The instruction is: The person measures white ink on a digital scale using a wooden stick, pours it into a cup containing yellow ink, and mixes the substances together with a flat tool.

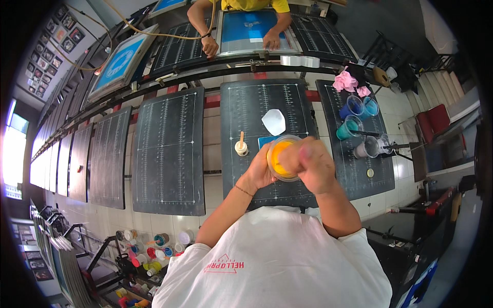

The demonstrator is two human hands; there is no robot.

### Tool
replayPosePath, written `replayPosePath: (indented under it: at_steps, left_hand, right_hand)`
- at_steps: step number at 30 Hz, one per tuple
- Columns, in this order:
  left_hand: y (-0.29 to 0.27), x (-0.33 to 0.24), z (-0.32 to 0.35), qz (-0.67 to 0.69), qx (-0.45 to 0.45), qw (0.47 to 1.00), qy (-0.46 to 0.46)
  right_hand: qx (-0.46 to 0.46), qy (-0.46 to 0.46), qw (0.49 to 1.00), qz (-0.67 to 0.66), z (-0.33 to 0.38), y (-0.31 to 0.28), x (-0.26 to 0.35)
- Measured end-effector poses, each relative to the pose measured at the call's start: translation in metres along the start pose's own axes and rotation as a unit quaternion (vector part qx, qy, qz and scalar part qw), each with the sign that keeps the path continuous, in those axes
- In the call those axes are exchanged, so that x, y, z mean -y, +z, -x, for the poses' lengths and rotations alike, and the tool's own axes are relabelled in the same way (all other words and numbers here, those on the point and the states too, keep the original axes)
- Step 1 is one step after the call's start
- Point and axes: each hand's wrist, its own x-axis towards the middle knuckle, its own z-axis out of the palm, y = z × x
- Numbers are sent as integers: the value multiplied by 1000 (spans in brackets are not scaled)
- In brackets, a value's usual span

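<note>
Rows of dark ruled print boards filled the workshop. Above the middle board, the left hand cupped a clear tub of orange ink while the right hand was fisted over its rim, possibly around a stirrer. A tilt probably risked spilling ink onto the board.

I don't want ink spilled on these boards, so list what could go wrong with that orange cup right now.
1. The left hand holds the clear cup of orange ink in the air above the black platen; a tilt could drip ink onto it.
2. The right hand works inside the cup, so ink may smear the fingers.
3. The small jar with a stick stands close by and could be knocked.
</note>
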Motion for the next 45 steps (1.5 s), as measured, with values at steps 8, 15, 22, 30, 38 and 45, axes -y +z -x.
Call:
replayPosePath:
  at_steps: [8,15,22,30,38,45]
  left_hand:
    - [-5,0,-3,-20,36,999,-4]
    - [-17,4,-4,-35,44,998,-15]
    - [-9,-9,3,-6,25,999,41]
    - [-5,-19,14,9,21,998,66]
    - [-10,-19,10,-22,-27,996,78]
    - [-25,-13,3,-25,-29,997,70]
  right_hand:
    - [47,28,997,-55,-3,1,12]
    - [12,84,996,13,-8,4,21]
    - [-71,83,994,10,2,-10,9]
    - [74,116,906,400,-5,-17,47]
    - [159,138,876,435,-7,-24,59]
    - [144,76,875,456,-10,-15,45]
